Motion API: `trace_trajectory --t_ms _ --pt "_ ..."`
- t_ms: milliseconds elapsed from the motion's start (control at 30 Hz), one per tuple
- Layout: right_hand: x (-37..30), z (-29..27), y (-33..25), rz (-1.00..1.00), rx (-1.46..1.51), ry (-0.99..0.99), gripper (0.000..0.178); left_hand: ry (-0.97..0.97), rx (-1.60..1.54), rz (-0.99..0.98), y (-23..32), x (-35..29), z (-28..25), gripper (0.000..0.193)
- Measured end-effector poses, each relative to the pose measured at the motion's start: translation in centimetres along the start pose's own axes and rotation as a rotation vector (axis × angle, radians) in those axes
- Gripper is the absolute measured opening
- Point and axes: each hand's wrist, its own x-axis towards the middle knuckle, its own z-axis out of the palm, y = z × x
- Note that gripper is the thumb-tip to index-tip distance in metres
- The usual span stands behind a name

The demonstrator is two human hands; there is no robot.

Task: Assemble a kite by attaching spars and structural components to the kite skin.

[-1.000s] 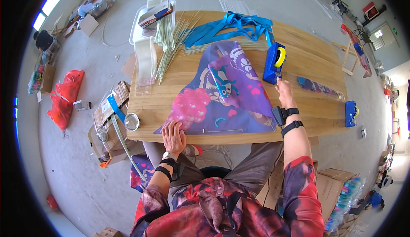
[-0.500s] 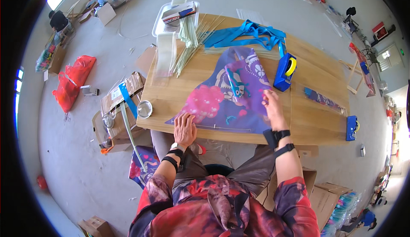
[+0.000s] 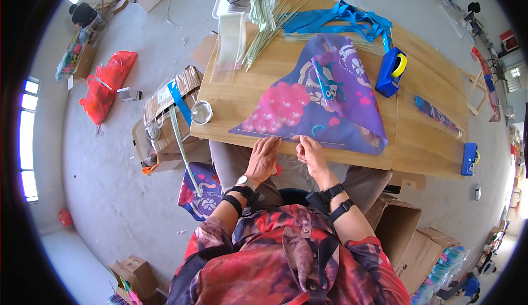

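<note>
Left hand [image 3: 262, 158] lies flattened at a purple sheet's [image 3: 286, 119] near edge; beside it, right hand [image 3: 312, 154] fingertips together, hold unclear. Apparently edge-smoothing; next calls for steadying.

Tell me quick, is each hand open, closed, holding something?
Left hand: open, at the purple printed fabric's near edge.
Right hand: curled near that edge; whether it grips anything cannot be told.

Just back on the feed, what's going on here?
The person's left hand and right hand are close together at the near edge of a purple printed sheet, partly folded over on the wooden table. I can't tell whether the right one pinches anything. A blue tape dispenser sits right of the sheet.
</note>
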Motion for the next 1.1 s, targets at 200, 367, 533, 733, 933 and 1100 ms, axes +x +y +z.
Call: trace_trajectory --t_ms 200,367,533,733,933,1100 --pt "0.4 0.3 0.6 0.017 -0.008 0.037 0.029 0.067 -0.02 -0.011 0.3 -0.1 0.3 0.068" --pt "0.4 0.5 0.8 -0.006 -0.005 0.05 0.028 0.094 -0.013 0.009 0.4 -0.1 0.3 0.068" --pt "0.2 1.0 0.8 -0.024 -0.029 0.08 0.029 0.099 -0.01 0.001 0.5 0.0 0.3 0.067" --pt "0.3 1.3 1.0 -0.046 -0.076 0.108 0.029 0.08 0.0 -0.022 0.5 0.0 0.6 0.066" --pt "0.5 1.4 1.2 -0.064 -0.103 0.124 0.028 0.024 0.076 0.011 1.0 0.2 0.4 0.065" --pt "0.6 1.4 1.5 -0.085 -0.114 0.135 0.027 0.03 0.103 0.017 1.0 0.2 0.6 0.065"
